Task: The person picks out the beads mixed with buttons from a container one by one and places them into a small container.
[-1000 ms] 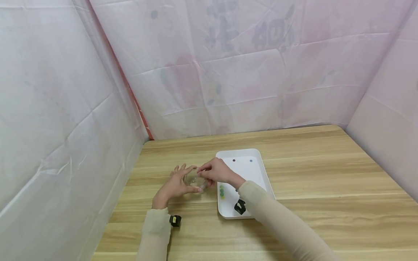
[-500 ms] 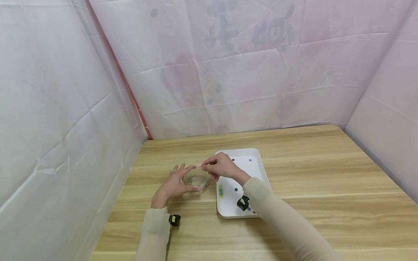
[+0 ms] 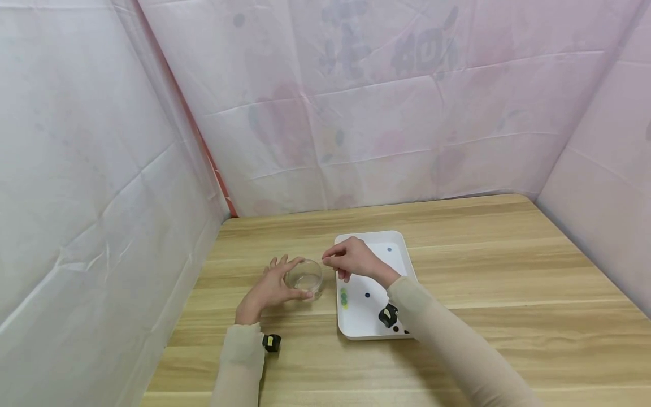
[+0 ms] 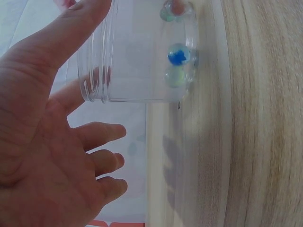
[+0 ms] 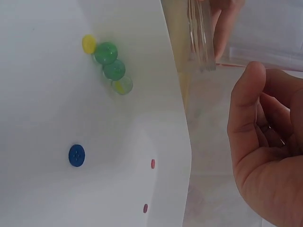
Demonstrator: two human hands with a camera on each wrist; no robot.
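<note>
With three marbles (image 4: 178,56) already in the jar (image 3: 304,276) steadied by the left hand (image 3: 267,289) with straight fingers, the right hand (image 3: 352,259), fingers curled and seemingly empty, hovers between jar and tray (image 3: 402,243), where several marbles (image 5: 110,60) and a button (image 5: 76,155) remain.

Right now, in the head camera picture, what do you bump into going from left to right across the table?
Left hand → clear jar → right hand → blue button → tray's right rim.
</note>
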